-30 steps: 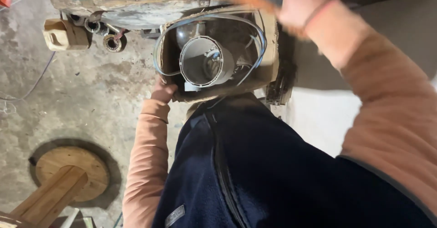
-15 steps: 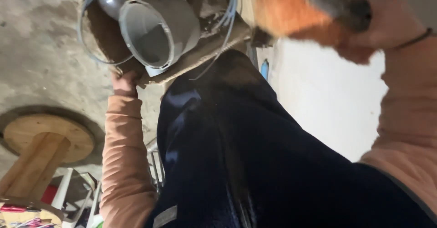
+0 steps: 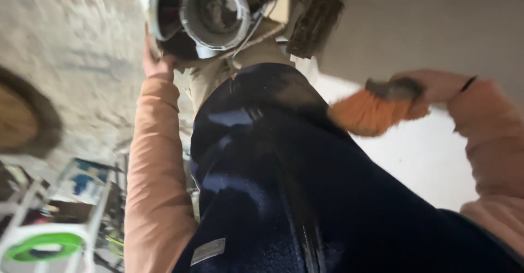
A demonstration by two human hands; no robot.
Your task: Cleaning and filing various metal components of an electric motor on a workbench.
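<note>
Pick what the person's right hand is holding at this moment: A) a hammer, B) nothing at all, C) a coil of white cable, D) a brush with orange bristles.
D: the right hand grips a brush whose orange bristles fan out over the dark blue vest, while the left hand steadies the housing with the grey pipe.

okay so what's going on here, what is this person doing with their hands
A person in a dark apron looks down at a machine part with a round grey-rimmed opening and loose wires. The left hand grips its lower edge. The right hand holds a brush with orange bristles out to the side, clear of the part. The picture is blurred, so finer detail cannot be made out.
</note>
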